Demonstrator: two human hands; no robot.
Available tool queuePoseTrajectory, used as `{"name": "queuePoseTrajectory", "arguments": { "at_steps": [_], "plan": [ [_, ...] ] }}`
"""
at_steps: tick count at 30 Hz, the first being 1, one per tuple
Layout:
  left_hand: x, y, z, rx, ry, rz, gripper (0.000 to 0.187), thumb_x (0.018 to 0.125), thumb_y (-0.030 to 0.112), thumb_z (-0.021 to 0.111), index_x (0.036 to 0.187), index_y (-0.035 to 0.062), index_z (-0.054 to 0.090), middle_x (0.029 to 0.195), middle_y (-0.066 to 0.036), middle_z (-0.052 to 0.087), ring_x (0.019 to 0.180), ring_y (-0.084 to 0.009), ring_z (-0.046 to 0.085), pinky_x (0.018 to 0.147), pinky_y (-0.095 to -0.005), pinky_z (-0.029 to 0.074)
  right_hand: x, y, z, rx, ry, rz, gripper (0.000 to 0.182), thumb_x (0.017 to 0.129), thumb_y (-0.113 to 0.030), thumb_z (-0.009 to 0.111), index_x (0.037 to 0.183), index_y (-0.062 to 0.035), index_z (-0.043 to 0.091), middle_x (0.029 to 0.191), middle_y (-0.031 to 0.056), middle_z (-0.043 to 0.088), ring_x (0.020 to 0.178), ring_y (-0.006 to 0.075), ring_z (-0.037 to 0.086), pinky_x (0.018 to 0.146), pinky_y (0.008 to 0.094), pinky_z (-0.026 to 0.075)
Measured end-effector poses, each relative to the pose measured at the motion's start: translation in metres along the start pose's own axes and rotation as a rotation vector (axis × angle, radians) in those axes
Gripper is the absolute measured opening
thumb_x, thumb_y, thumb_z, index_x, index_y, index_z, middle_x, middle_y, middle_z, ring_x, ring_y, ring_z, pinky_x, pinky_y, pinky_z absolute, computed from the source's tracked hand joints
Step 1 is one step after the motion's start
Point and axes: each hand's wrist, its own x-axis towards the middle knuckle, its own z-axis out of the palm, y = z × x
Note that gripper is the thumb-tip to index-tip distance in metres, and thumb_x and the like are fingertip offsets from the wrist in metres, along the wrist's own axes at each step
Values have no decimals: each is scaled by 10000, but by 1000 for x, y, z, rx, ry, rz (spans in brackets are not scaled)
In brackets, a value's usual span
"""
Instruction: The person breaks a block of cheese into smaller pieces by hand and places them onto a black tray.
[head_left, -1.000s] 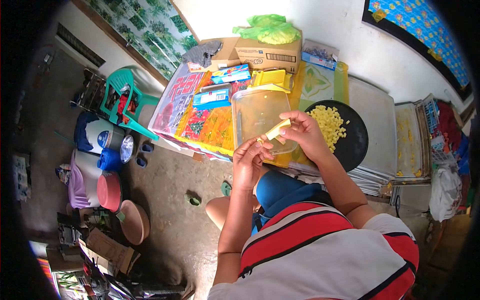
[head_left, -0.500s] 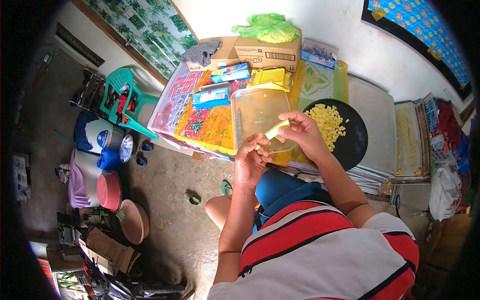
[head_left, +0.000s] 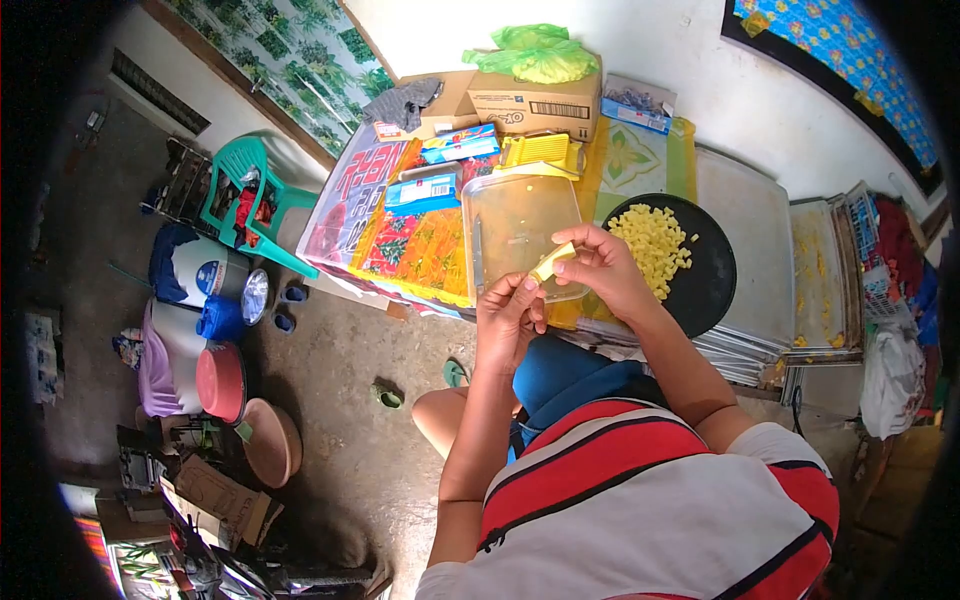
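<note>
Both hands meet over the near edge of a clear plastic container [head_left: 515, 215]. Between them is a small pale-yellow strip, like a folded wrapper [head_left: 552, 262]. My right hand [head_left: 600, 268] pinches its upper end between thumb and fingers. My left hand [head_left: 508, 310] is closed, thumb and fingertips at the strip's lower end. Whether a small piece sits inside the strip is hidden. To the right, a round black tray [head_left: 712, 285] carries a heap of small yellow cut pieces [head_left: 648, 245]. A thin knife-like blade [head_left: 477, 245] lies along the container's left side.
Blue boxes [head_left: 425, 195] and a yellow ridged tray [head_left: 540, 153] lie on the patterned tablecloth. Behind stand a cardboard box [head_left: 530, 105] with a green plastic bag [head_left: 535, 55] and a small blue-white box [head_left: 637, 105]. Stacked metal trays [head_left: 745, 210] are at right; a green chair [head_left: 290, 200] stands left.
My left hand has risen to the strip and its thumb now presses on the lower end. The small yellow piece seen earlier at its fingertips no longer shows. My right hand has barely moved.
</note>
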Motion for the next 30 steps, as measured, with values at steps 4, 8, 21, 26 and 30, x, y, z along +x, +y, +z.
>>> {"name": "queuePoseTrajectory", "arguments": {
  "at_steps": [4,8,21,26,30],
  "plan": [
    [0,-2,-9,-11,-60,-30,195,912,198,580,919,3,596,734,-71,615,517,-123,536,451,-242,460,0,-1,0,-2,1,9,324,820,-7,656,1132,-8,569,899,36,596,764,92,585,694,236,486],
    [5,-3,-9,-189,-65,-35,251,899,236,546,991,3,568,833,-99,623,595,-153,559,507,-281,503,-1,-2,2,17,7,14,320,821,-13,657,1129,-8,570,900,40,598,758,96,585,695,240,484],
    [13,-13,-16,-326,-12,-152,287,912,284,503,1010,25,577,870,-77,615,689,-169,601,600,-328,547,-2,2,-4,2,24,51,313,820,-22,664,1117,-5,566,936,48,604,776,99,591,710,238,488],
    [15,-18,-14,-269,-37,-136,266,918,272,548,995,20,585,852,-81,628,670,-157,620,592,-310,553,-3,4,-8,-12,0,52,313,818,-22,665,1115,-6,565,922,39,603,790,98,600,718,236,484],
    [13,-19,-4,-49,-43,-71,194,886,186,629,979,20,593,793,-67,636,613,-118,610,556,-264,549,-5,4,-9,-11,-6,35,320,818,-13,655,1124,2,562,949,61,623,809,114,630,732,243,504]
  ]
}}
